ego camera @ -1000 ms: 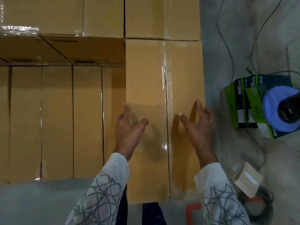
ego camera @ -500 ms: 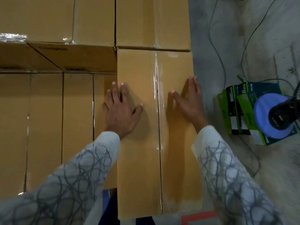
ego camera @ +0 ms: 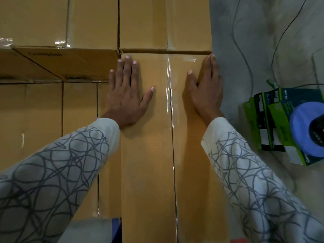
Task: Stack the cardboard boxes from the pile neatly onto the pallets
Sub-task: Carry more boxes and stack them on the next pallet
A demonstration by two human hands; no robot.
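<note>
Cardboard box (ego camera: 149, 172) under our palms is plain tan and long, with glossy clear tape (ego camera: 170, 106) down its top seam. It butts against the farther box (ego camera: 164, 23), beside the concrete floor (ego camera: 245, 50). Our left hand (ego camera: 125, 97) and right hand (ego camera: 205, 93) press flat on it, fingers straight.

left sleeve (ego camera: 57, 172): off-white, long, grey looping scribble print | right sleeve (ego camera: 254, 181): same fabric and print | both cuffs plain-edged at wrists

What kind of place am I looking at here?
Likely a warehouse or stockroom: taped cardboard boxes stacked in rows, a bare concrete floor, and loose cables across it.
</note>
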